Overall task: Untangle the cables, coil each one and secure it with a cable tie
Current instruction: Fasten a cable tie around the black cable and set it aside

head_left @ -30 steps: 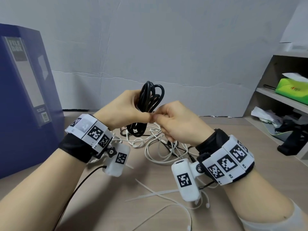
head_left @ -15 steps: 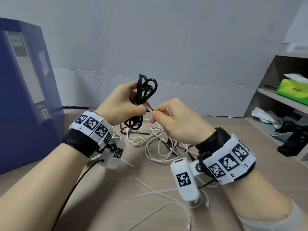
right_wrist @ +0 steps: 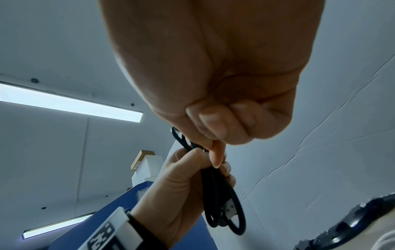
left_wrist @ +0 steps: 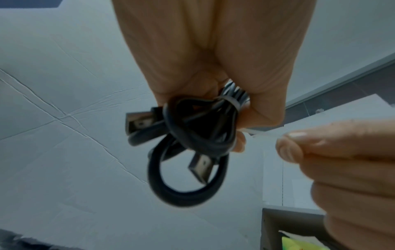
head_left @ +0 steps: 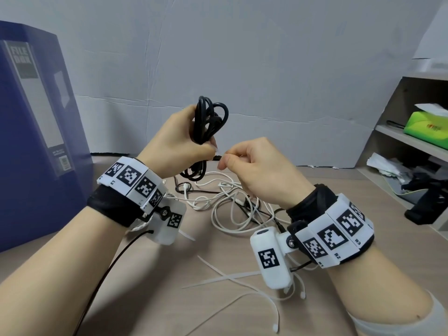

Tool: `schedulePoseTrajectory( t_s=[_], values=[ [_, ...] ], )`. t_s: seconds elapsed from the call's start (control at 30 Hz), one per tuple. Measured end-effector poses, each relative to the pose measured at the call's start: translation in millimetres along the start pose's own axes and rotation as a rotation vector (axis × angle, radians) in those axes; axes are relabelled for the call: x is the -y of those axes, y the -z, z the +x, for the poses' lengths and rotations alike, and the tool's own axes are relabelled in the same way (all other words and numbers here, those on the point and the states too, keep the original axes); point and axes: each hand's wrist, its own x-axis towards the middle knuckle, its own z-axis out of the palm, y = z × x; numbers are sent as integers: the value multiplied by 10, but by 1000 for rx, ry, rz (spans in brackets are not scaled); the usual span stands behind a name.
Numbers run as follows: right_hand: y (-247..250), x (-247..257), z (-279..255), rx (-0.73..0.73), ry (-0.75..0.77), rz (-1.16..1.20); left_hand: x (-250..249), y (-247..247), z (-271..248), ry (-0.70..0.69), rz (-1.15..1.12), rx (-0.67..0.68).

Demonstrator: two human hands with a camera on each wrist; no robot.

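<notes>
My left hand holds a coiled black cable upright above the table, fingers wrapped round its middle. The left wrist view shows a white cable tie looped round the bundle, and two USB plugs sticking out of the coil. The tie's tail runs right to my right hand, which pinches it between thumb and forefinger. In the right wrist view the coil hangs below my left hand. A tangle of white cables and a thin black one lies on the table.
Loose white cable ties lie on the wooden table near me. A blue file box stands at the left. At the right a shelf holds a green tissue box and dark clutter. A white paper wall closes the back.
My hands were together at the coil; the right hand has drawn away to the right with the tie's tail. The left hand has turned the coil a little.
</notes>
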Motion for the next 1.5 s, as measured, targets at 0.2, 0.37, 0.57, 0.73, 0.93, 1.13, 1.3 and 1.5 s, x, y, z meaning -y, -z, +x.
schedulePoseTrajectory(
  t_s=[0.2,0.37,0.57,0.73,0.93,1.13,1.3,1.5],
  values=[
    [45,-20,-11,-7,-43,71,-51,-5,-19,12,-37,78],
    [74,-66,1,-8,-53,66,-72,-5,-32,34,-74,119],
    [67,-62,5,52,-9,30,-103,-15,-46,96,-114,159],
    [88,-33,8,22,44,-75,-81,-43,-31,54,-59,131],
    [89,-41,2,-13,80,-108,3,-38,-17,61,-118,118],
    [188,-116,36,-47,76,44,-5,69,-12,130,-412,127],
    [212,-219,71,-94,40,127,-39,61,-40,115,-567,166],
    [223,-263,78,-69,0,229,-22,27,-53,144,-572,197]
  ],
)
